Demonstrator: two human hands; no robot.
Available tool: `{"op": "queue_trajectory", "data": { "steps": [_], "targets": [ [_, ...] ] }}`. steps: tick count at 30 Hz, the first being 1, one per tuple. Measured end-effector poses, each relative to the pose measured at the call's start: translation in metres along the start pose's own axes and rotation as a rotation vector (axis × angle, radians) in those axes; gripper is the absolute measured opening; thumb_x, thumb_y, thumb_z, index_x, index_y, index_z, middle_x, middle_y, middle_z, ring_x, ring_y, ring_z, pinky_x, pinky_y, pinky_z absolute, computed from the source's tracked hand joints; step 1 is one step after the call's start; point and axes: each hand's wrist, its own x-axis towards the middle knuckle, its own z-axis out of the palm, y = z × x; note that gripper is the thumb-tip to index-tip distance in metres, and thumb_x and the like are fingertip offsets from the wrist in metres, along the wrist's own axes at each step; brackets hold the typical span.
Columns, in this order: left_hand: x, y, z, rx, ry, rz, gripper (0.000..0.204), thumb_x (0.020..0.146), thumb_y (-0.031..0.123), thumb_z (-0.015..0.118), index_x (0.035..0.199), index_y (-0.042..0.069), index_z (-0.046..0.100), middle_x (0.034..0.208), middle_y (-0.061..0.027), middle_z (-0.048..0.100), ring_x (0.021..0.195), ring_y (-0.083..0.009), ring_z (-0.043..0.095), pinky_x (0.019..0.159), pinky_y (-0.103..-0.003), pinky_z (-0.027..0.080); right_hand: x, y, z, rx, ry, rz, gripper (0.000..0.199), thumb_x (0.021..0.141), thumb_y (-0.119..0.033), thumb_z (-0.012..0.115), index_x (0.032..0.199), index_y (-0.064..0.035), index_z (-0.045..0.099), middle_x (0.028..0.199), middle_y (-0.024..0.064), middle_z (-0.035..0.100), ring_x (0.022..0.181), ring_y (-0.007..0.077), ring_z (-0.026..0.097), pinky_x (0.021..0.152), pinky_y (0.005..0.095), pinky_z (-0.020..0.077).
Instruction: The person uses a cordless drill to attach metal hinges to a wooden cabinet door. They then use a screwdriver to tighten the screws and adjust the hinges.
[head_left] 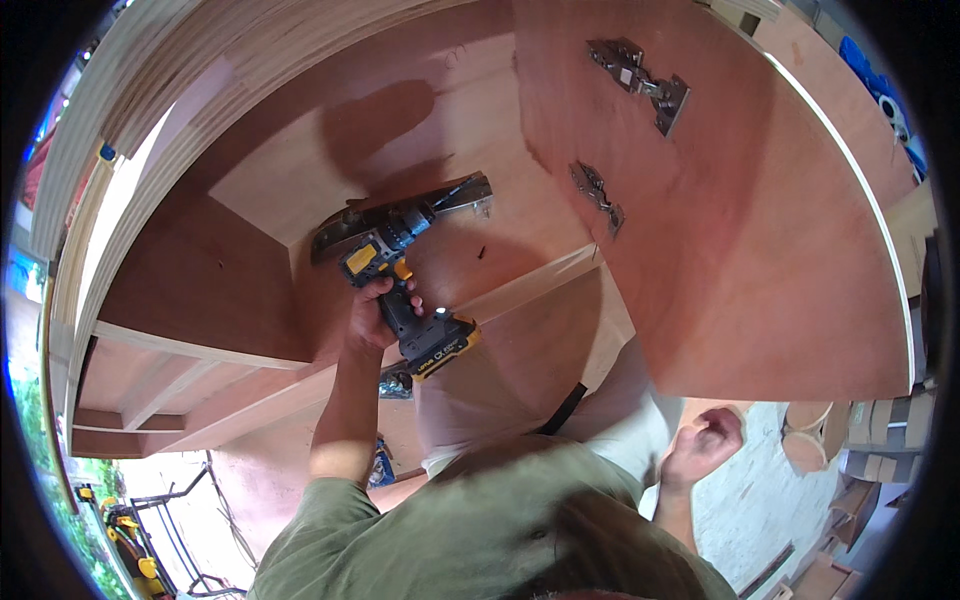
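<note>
Drill (405, 290), black and yellow, sits inside the plywood cabinet (250, 290), its bit end against a metal slide rail (400, 215) on the back panel. Left hand (378, 312) grips the drill's handle. Right hand (705, 447) hangs closed in a loose fist, empty, below the open door (760, 250), which carries two hinges (640, 82).

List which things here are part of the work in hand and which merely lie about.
In use: cordless drill gripped by left hand; metal drawer slide under its tip; plywood cabinet.

Idle: two door hinges, right hand clenched, empty; stacked cardboard boxes.
</note>
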Motion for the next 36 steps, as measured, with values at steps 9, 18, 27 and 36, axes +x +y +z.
{"op": "queue_trajectory", "data": {
  "steps": [9, 18, 27, 36],
  "targets": [
    [0.001, 0.007, 0.001, 0.016, -0.030, -0.063, 0.040, 0.076, 0.016, 0.064, 0.114, 0.009, 0.053, 0.088, -0.0115, 0.059, 0.072, -0.0282, 0.061, 0.069, -0.043, 0.052, 0.014, -0.013, 0.027, 0.188, -0.595, 0.743, 0.047, 0.080, -0.013, 0.068, 0.123, -0.0008, 0.053, 0.124, 0.0119, 0.054, 0.116, 0.0240, 0.050, 0.099, 0.0379, 0.0384],
    [0.004, 0.005, -0.008, 0.012, -0.082, -0.057, 0.040, 0.078, 0.017, 0.064, 0.115, 0.008, 0.052, 0.090, -0.0109, 0.059, 0.078, -0.0285, 0.061, 0.074, -0.043, 0.051, -0.001, -0.042, 0.112, -0.026, -0.747, -0.190, 0.069, 0.067, -0.008, 0.078, 0.123, -0.0027, 0.038, 0.102, 0.0201, 0.052, 0.085, 0.0355, 0.056, 0.071, 0.0432, 0.0496],
    [0.006, 0.000, -0.019, 0.039, -0.032, -0.008, 0.042, 0.079, 0.017, 0.062, 0.117, 0.000, 0.055, 0.099, -0.0142, 0.065, 0.090, -0.0262, 0.065, 0.084, -0.039, 0.055, -0.009, -0.048, 0.132, 0.048, -0.512, -0.303, 0.092, 0.064, -0.008, 0.079, 0.138, -0.0029, 0.024, 0.113, 0.0227, 0.047, 0.088, 0.0373, 0.055, 0.065, 0.0413, 0.0525],
    [-0.012, 0.025, -0.007, 0.188, 0.105, -0.137, 0.034, 0.073, 0.018, 0.067, 0.103, 0.005, 0.058, 0.082, -0.0106, 0.061, 0.074, -0.0282, 0.062, 0.071, -0.043, 0.053, 0.000, -0.045, 0.107, 0.036, -0.704, -0.120, 0.015, 0.075, -0.006, 0.065, 0.088, -0.0012, 0.058, 0.079, 0.0144, 0.058, 0.070, 0.0326, 0.060, 0.062, 0.0421, 0.0470]
  ]
}}
